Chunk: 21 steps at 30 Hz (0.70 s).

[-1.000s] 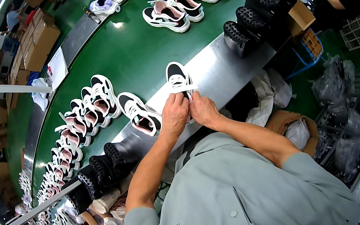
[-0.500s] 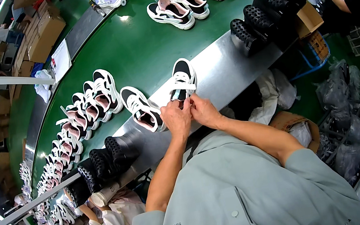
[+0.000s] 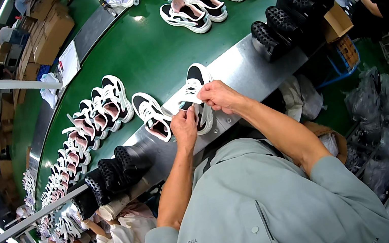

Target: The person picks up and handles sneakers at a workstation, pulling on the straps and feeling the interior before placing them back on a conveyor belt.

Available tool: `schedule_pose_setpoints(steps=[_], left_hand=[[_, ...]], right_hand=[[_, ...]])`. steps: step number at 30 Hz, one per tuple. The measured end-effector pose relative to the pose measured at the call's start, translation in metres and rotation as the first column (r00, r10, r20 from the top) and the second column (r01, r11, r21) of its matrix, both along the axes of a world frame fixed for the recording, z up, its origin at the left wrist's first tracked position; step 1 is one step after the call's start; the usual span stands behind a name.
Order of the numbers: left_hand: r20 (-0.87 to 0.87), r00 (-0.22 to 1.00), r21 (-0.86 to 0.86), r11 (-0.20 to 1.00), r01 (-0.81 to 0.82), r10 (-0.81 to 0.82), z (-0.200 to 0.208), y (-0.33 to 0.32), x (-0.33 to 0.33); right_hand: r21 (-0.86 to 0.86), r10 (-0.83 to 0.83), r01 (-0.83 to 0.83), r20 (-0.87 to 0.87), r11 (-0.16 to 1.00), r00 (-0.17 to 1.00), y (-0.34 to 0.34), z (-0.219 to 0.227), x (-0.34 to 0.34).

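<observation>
A black-and-white sneaker (image 3: pixel 194 76) with white laces lies toe away from me on the metal edge of the green bench. My right hand (image 3: pixel 221 97) is closed in a pinch on a white strap-like piece across its upper. At the near left side of the shoe's opening, the fingers of my left hand (image 3: pixel 185 127) are bent and pressed against the sneaker. What exactly those fingertips grip is partly hidden. Just left of my left hand stands another matching sneaker (image 3: pixel 148 109), untouched, its pink lining showing.
Rows of similar sneakers (image 3: pixel 116 98) line the green bench (image 3: pixel 140 43) on the left and far right. Black shoe-shaped forms (image 3: pixel 266 40) stand along the metal edge (image 3: pixel 242 69) on both sides. Co-workers sit at lower left and far right. A metal rail (image 3: pixel 41 219) crosses at left.
My right hand has moved up and to the right, raising the white strap-like piece off the laces. My left hand has shifted slightly left and down, uncovering more of the shoe's heel.
</observation>
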<state>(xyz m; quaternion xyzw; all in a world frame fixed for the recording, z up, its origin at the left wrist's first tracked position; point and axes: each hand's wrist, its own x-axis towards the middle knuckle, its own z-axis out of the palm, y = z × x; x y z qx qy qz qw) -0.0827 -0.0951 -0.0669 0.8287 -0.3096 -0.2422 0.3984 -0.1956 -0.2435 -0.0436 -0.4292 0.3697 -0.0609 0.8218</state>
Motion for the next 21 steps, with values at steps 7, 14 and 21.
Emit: schedule_pose_setpoints(steps=[7,14,21], left_hand=[[-0.195,0.975,-0.057,0.992,-0.115,0.102,-0.001,0.004,-0.002],[-0.198,0.965,-0.029,0.983,-0.182,0.173,-0.008,0.000,-0.006],[-0.151,0.975,-0.081,0.980,-0.179,0.166,-0.004,-0.004,-0.014]], right_hand=[[-0.350,0.102,-0.120,-0.069,0.929,0.992,0.020,-0.040,-0.013],[-0.488,-0.040,-0.004,-0.081,0.873,0.996,0.041,-0.066,-0.014],[-0.625,-0.142,0.015,-0.153,0.781,0.978,0.047,-0.050,-0.015]])
